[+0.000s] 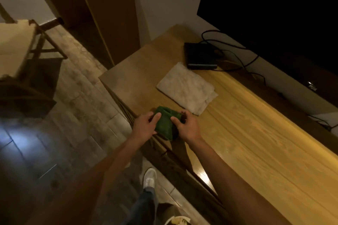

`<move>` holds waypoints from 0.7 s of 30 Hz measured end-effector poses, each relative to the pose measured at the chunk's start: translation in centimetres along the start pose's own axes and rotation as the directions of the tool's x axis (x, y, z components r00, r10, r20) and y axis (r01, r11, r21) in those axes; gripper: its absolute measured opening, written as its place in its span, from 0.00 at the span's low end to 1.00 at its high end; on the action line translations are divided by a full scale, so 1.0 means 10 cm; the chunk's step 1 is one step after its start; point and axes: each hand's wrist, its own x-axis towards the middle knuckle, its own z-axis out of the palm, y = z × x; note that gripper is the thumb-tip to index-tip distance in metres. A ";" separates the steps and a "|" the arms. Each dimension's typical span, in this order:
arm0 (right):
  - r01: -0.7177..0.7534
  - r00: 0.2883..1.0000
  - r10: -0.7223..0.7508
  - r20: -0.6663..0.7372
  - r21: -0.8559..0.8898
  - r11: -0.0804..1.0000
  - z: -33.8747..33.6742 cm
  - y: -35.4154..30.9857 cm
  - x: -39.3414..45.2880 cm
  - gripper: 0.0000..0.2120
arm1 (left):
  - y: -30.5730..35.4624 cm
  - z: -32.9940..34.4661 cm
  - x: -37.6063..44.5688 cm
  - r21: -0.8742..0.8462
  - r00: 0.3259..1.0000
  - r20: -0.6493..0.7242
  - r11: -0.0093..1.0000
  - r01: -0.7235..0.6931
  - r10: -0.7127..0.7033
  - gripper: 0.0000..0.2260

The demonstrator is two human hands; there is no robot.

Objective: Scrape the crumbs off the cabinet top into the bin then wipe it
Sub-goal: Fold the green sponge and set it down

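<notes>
Hands meet at the near edge of the cabinet top (256,133): left hand (144,127) and right hand (186,126) both pinch the green cloth (164,124) between them. Just beyond lies a folded white towel (186,87), possibly in the wiping path; no bin is clearly visible.

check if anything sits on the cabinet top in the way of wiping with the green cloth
Yes. Both hands, left hand and right hand, hold the green cloth at the front edge of the cabinet top. A folded white cloth lies just beyond it, and farther back a black box with cables.
</notes>
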 end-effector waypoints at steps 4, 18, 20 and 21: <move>0.013 0.998 -0.026 -0.052 -0.244 0.970 0.25 -0.04 0.13 0.14 | 0.05 -0.23 0.37 0.533 0.984 -0.004 0.833 -0.147 0.176 0.17; 0.191 0.979 -0.192 0.069 -0.639 0.745 0.65 0.20 -0.04 0.29 | -0.19 -0.20 0.69 0.734 0.703 0.558 0.133 -0.666 0.441 0.26; 0.192 0.979 -0.185 0.080 -0.642 0.742 0.64 0.17 -0.02 0.29 | -0.13 -0.17 0.70 0.739 0.714 0.546 0.150 -0.657 0.438 0.26; 0.191 0.980 -0.187 0.072 -0.615 0.765 0.60 0.15 -0.01 0.29 | -0.09 -0.17 0.71 0.743 0.720 0.523 0.171 -0.647 0.456 0.26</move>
